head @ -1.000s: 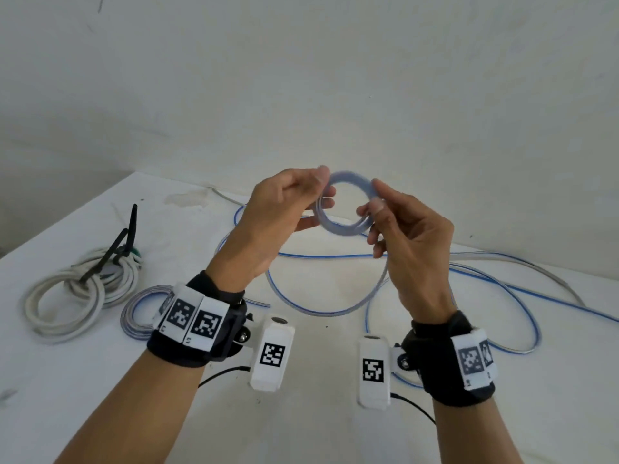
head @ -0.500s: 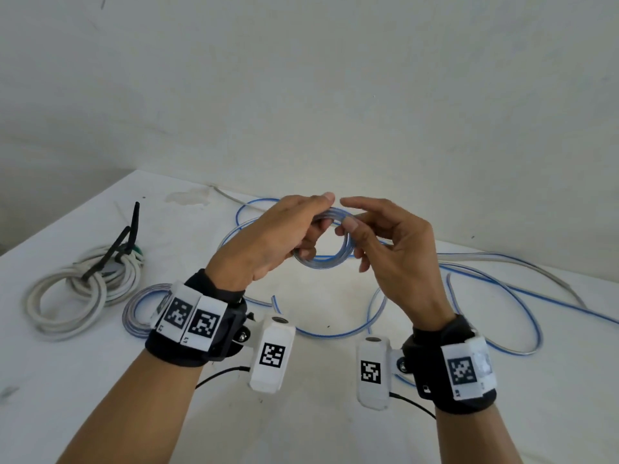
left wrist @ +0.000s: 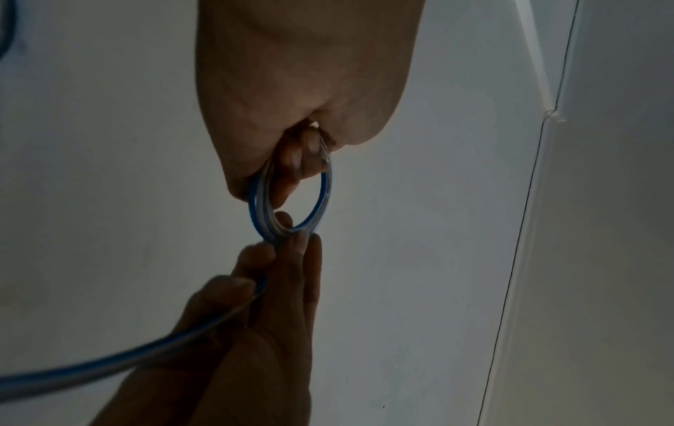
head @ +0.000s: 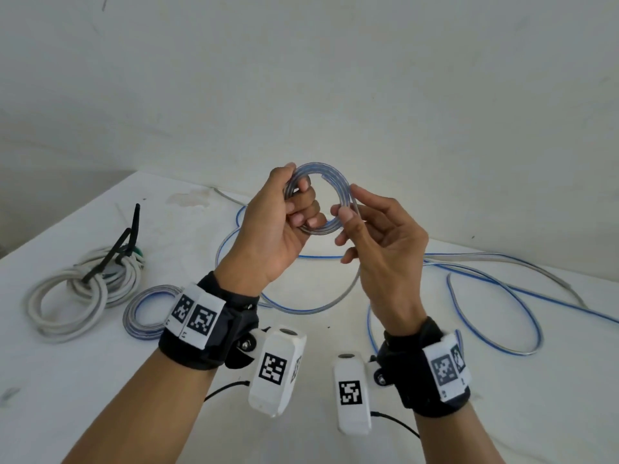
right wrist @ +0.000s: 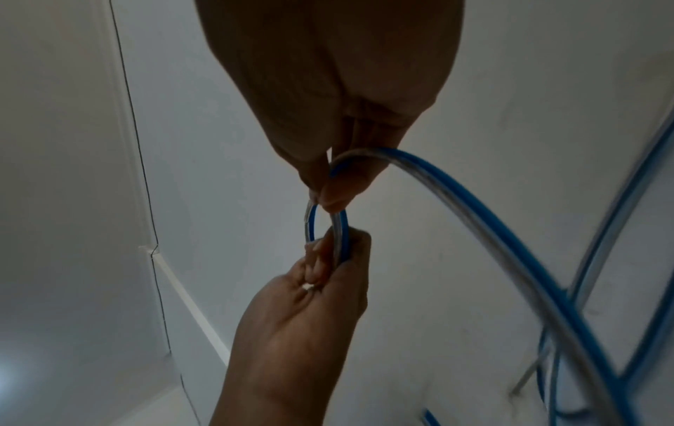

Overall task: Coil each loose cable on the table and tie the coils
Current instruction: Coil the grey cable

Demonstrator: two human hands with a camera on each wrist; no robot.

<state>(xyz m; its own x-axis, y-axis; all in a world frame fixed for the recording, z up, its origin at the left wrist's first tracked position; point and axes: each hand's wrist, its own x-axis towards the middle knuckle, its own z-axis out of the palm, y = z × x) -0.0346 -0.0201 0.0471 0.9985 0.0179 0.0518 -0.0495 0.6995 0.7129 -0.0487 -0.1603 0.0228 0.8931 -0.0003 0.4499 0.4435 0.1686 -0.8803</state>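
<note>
I hold a small coil [head: 330,182] of the blue-and-clear cable up over the table [head: 502,413], between my two hands. My left hand [head: 271,229] grips the coil's left side, fingers curled through the ring and thumb on top. My right hand [head: 385,236] pinches the coil's right edge between thumb and forefinger, the other fingers loosely bent. From that pinch the loose cable [head: 502,286] hangs down and runs in wide loops across the table to the right. On the left of the table lie a white coil [head: 67,296] bound with a black tie [head: 125,244], and just beside it a blue coil [head: 140,313].
</note>
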